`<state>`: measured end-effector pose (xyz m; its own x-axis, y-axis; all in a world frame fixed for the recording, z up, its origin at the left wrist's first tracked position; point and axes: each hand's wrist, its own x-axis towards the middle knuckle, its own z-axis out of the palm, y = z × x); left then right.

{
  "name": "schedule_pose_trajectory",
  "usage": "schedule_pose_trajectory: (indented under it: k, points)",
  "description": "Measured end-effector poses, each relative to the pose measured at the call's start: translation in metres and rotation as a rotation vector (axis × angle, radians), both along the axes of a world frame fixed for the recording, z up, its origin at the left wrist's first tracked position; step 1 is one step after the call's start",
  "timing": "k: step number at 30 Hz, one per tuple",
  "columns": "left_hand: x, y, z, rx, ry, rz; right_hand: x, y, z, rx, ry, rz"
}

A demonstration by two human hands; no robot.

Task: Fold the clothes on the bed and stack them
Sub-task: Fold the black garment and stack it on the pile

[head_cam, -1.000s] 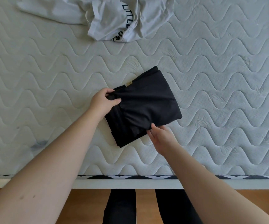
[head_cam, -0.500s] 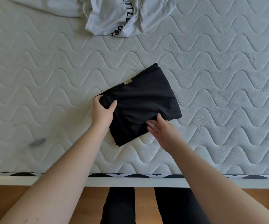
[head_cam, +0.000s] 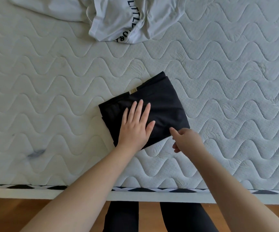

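A folded black garment [head_cam: 165, 104] lies on the white quilted mattress [head_cam: 51, 91], a small tan label at its upper left edge. My left hand [head_cam: 135, 126] rests flat on its lower left half, fingers straight and spread. My right hand [head_cam: 185, 139] hovers at the garment's lower right corner, fingers loosely curled with one pointing at the cloth, holding nothing. A crumpled white shirt [head_cam: 127, 19] with dark lettering lies unfolded at the far edge of the mattress.
The mattress's near edge [head_cam: 152, 190] has a black-and-white trim above a white bed frame. Below it are wooden floor and my dark-trousered legs [head_cam: 152, 218]. A small dark stain [head_cam: 35, 153] marks the mattress at the left.
My left hand let go of the garment's left edge and now lies flat on top. My right hand slid off the lower edge toward the right corner.
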<state>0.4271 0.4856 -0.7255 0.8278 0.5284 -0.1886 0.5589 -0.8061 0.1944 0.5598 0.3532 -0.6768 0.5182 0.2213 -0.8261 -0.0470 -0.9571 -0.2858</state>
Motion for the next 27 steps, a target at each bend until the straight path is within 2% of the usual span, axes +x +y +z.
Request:
schedule_pose_trajectory:
  k: [2, 5, 8, 11, 13, 15, 19, 23, 27]
  points:
    - [-0.005, 0.004, -0.009, 0.005, 0.038, -0.002, 0.003, 0.001, 0.011, 0.093, -0.199, 0.088]
    - [-0.009, 0.005, -0.017, 0.04, 0.029, -0.025, 0.007, 0.016, 0.008, 0.351, -0.521, 0.215]
    - [-0.01, 0.003, -0.024, 0.077, 0.024, -0.044, 0.01, 0.049, -0.02, 0.464, -0.678, 0.441]
    - [-0.012, 0.004, -0.029, 0.082, 0.005, -0.036, 0.023, 0.071, -0.055, 0.484, -0.663, 0.697]
    - [-0.016, 0.005, -0.032, 0.091, -0.007, -0.036, 0.041, 0.069, -0.077, 0.412, -0.647, 0.872]
    - [-0.019, 0.003, -0.035, 0.1, -0.025, -0.052, 0.055, 0.063, -0.091, 0.371, -0.67, 0.947]
    - [-0.025, 0.002, -0.037, 0.146, -0.04, -0.062, 0.057, 0.064, -0.1, 0.356, -0.724, 0.976]
    - [-0.038, 0.012, -0.035, 0.062, -0.031, 0.046, 0.057, 0.064, -0.1, 0.335, -0.723, 0.942]
    - [-0.038, 0.012, -0.029, 0.036, 0.021, 0.055, 0.057, 0.063, -0.097, 0.307, -0.711, 0.853]
